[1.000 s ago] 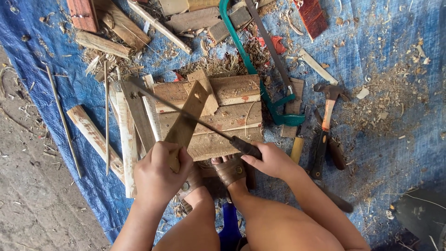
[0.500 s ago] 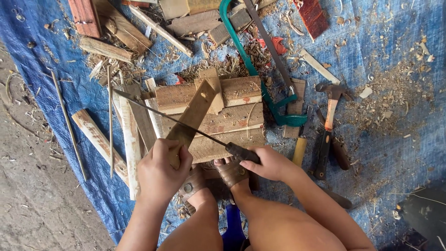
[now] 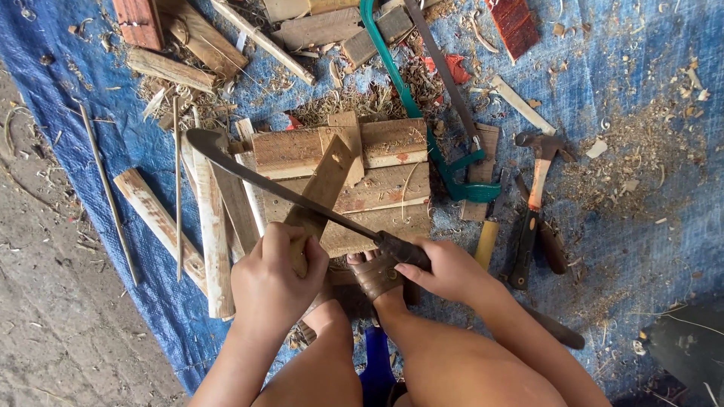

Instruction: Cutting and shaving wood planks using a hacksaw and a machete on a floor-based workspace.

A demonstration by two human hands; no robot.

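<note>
Closed around the lower end of a wooden stick [image 3: 323,192], the left hand [image 3: 277,283] grips it with fingers wrapped tight, low in the frame just left of centre. Stick leans up and to the right, its upper end resting against the stacked planks [image 3: 377,177] at mid-frame. Right hand [image 3: 446,270], lower centre-right, is clenched on the dark handle of a long knife [image 3: 286,197]. Blade runs from that handle up and to the left, crossing in front of the stick just above the left hand; its curved tip ends at upper left of centre. Whether the edge bites into the stick cannot be told.

A foot in a brown sandal [image 3: 375,277] sits between the two hands, pressed at the near edge of the planks. Bare knees fill the bottom centre.

Everything lies on a blue tarp [image 3: 641,226] strewn with shavings and sawdust. Right of the planks: a green-framed hacksaw [image 3: 430,136] running from the top edge down to mid-frame, and further right a hammer [image 3: 534,203] with a wooden handle, head uppermost. Loose slats [image 3: 215,241] lie left of the planks, beside the left hand. Scrap wood pieces [image 3: 170,69] sit at upper left. Bare grey ground [image 3: 45,301] takes the far left.
</note>
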